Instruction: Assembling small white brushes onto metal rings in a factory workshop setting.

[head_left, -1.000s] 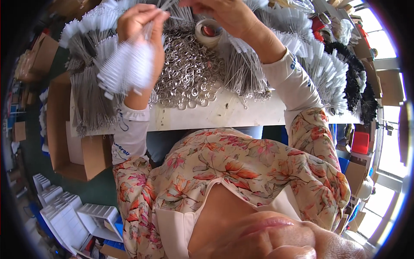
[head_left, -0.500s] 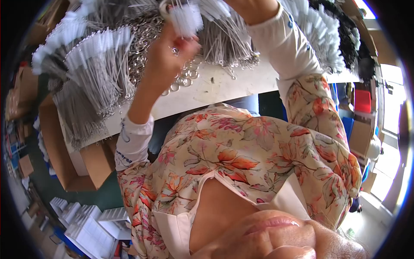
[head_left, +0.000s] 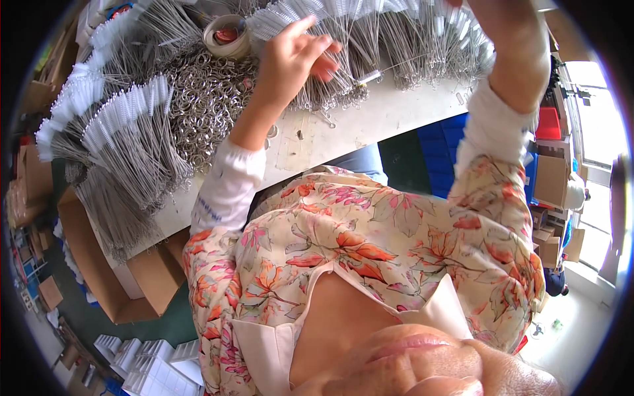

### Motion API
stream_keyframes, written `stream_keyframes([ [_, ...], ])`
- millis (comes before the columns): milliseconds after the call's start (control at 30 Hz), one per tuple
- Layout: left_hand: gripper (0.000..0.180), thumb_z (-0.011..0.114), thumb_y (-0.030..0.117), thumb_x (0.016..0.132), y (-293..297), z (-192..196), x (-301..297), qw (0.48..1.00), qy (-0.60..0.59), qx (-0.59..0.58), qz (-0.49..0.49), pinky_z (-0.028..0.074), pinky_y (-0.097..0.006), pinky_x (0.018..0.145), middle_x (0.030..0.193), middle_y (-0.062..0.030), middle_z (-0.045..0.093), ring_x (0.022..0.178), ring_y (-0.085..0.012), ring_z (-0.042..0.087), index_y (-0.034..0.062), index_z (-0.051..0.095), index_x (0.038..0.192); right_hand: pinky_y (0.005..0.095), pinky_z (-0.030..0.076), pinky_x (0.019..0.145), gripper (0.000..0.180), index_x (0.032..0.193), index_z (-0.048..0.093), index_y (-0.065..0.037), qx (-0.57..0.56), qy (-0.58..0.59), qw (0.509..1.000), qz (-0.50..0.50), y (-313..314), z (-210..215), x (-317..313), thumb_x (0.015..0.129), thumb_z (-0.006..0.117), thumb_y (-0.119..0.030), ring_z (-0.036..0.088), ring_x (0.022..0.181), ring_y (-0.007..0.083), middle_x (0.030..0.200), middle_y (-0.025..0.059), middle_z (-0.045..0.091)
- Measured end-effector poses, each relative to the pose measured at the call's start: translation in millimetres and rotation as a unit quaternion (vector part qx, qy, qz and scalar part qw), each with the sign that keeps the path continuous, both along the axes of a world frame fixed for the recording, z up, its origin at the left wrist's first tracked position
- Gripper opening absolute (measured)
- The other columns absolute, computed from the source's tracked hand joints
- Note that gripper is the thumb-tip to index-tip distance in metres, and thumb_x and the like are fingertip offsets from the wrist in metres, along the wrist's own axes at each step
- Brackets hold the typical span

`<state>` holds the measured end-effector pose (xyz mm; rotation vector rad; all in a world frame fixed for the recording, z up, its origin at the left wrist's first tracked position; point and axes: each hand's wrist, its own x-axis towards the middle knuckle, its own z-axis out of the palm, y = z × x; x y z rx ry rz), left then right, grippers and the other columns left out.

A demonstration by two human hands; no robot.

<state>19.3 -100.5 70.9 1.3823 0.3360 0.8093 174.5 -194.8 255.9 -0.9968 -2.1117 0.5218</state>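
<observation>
Many thin wire brushes (head_left: 125, 142) with white bristle heads lie fanned out on the left part of the white table (head_left: 389, 119). Their wire stems point down toward the table edge. Just beside them, a heap of metal rings (head_left: 208, 105) covers the table, and a roll of tape (head_left: 226, 36) stands behind this heap.

Further to the right, the left hand (head_left: 294, 63) is raised over the table, the forearm going up from the white sleeve cuff. The fingers (head_left: 300, 30) are spread and a little bent, so the hand is open and grips nothing that I can see. The fingertips reach the wire stems of a second row of brushes (head_left: 370, 39), which runs along the far side of the table. One single wire (head_left: 370, 76) lies just right of this hand.

On the right, the forearm goes up steeply and the right hand is cut off by the top edge, so I cannot tell its state. Brown cardboard boxes (head_left: 551, 181) stand at the far right, partly hidden by the flowered sleeve.
</observation>
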Motion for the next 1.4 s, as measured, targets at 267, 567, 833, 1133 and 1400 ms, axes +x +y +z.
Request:
stream_keyframes([
  [267,0.02,0.054,0.013,0.092,-34,-37,-82,0.979,0.201,0.04,-0.01,0.047,-0.019,0.053,0.083,-0.0036,0.065,0.062,-0.0044,0.056,0.0024,0.061,0.107,0.0305,0.037,0.055,0.001,0.071,0.065,-0.016,-0.131,-0.698,0.691,-0.133,-67,-219,-33,0.071,0.064,-0.017,0.059,0.068,0.0145,0.069,0.0001,0.061],
  [567,0.029,0.073,0.004,0.071,-86,-67,-118,0.932,0.127,0.334,0.068,0.05,-0.029,0.061,0.08,-0.009,0.062,0.073,-0.0213,0.063,0.002,0.061,0.097,0.0265,0.045,0.056,0.015,0.092,0.065,-0.003,-0.433,0.102,0.895,-0.03,-48,-217,-71,0.087,0.056,-0.015,0.057,0.059,0.0134,0.069,0.0039,0.062],
  [833,0.021,0.074,0.009,0.067,-62,-77,-139,0.827,0.226,0.495,0.142,0.045,-0.032,0.061,0.078,-0.0008,0.061,0.069,-0.0193,0.056,0.0088,0.065,0.086,0.0263,0.047,0.052,0.009,0.085,0.066,-0.007,-0.162,-0.3,0.923,-0.176,-63,-232,-50,0.082,0.057,-0.008,0.064,0.063,0.018,0.078,0.0053,0.066],
  [1133,0.015,0.07,0.014,0.074,-27,-71,-131,0.765,0.334,0.53,0.147,0.039,-0.032,0.075,0.088,0.0008,0.058,0.081,-0.0167,0.052,0.0106,0.061,0.086,0.0266,0.047,0.051,0.013,0.091,0.066,-0.001,-0.247,0.16,0.935,-0.198,-52,-245,-75,0.085,0.06,-0.011,0.06,0.055,0.0126,0.077,0.0068,0.066],
  [1400,0.008,0.059,0.006,0.088,-19,-36,-124,0.931,0.189,0.244,0.194,0.047,-0.019,0.063,0.08,-0.002,0.061,0.068,-0.0067,0.057,0.0002,0.058,0.092,0.0192,0.04,0.047,0.021,0.096,0.064,0.002,-0.361,0.387,0.844,-0.087,-1,-198,-104,0.088,0.062,-0.018,0.049,0.052,0.0054,0.077,0.0028,0.064],
])
